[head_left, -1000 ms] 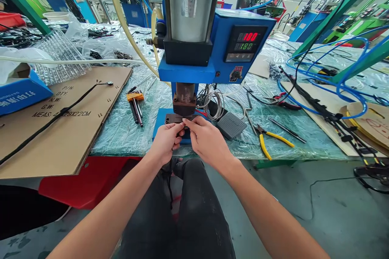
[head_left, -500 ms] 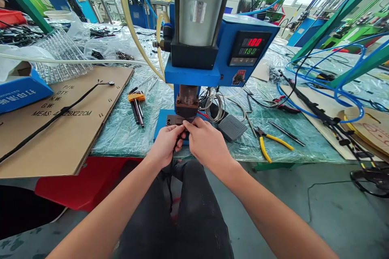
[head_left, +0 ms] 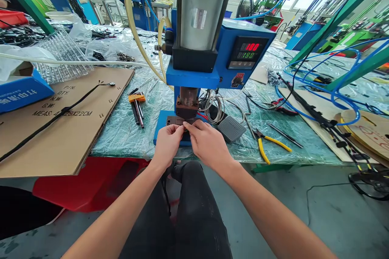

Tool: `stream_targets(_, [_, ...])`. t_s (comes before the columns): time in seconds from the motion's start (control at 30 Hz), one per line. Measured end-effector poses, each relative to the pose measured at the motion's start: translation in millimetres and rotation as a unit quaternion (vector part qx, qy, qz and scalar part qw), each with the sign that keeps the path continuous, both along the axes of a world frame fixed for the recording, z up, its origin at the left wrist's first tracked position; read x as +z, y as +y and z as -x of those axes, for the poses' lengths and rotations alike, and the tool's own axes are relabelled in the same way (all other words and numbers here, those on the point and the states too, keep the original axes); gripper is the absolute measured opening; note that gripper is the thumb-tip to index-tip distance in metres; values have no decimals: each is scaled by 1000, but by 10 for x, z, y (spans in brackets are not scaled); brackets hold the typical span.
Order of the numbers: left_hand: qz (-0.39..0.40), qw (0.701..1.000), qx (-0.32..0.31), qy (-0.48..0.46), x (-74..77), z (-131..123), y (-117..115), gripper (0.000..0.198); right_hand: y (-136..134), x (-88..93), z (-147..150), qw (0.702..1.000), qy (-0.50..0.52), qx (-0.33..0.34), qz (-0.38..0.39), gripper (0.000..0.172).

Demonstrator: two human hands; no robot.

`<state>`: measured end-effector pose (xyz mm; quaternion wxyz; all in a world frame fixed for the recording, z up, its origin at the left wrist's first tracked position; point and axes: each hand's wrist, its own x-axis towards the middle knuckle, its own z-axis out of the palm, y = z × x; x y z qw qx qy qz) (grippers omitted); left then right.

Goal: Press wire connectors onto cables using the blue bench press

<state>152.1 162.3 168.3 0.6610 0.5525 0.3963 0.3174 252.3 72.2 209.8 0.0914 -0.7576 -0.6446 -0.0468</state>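
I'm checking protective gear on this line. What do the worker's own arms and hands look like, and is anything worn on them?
The left hand and right hand are ungloved, with no ring, watch or wristband visible. Behind them no sleeve shows, right down to the picture's lower edge, and there is no tape, marking or bandage to be seen.

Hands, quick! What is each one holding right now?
Left hand: closed, pinching the black cord end at the press.
Right hand: closed, pinching the same cord end.
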Motion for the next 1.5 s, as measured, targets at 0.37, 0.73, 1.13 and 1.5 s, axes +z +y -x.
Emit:
stream_targets(0.37, [28,999,-7,-16,27,13,-10,26,-16,-31,2,1000,13,-2,-18,43])
stream_targets(0.73, [88,995,1,-45,88,-23,-61,31,-3,-67,5,997,60,-20,-46,42])
stream_targets(1.13, [89,995,10,-47,100,-43,-67,32,-24,-121,-39,994,85,-19,-73,37])
stream_targets(1.5, [84,995,9,-59,40,-44,-58,32,-23,-92,9,995,78,-30,-54,38])
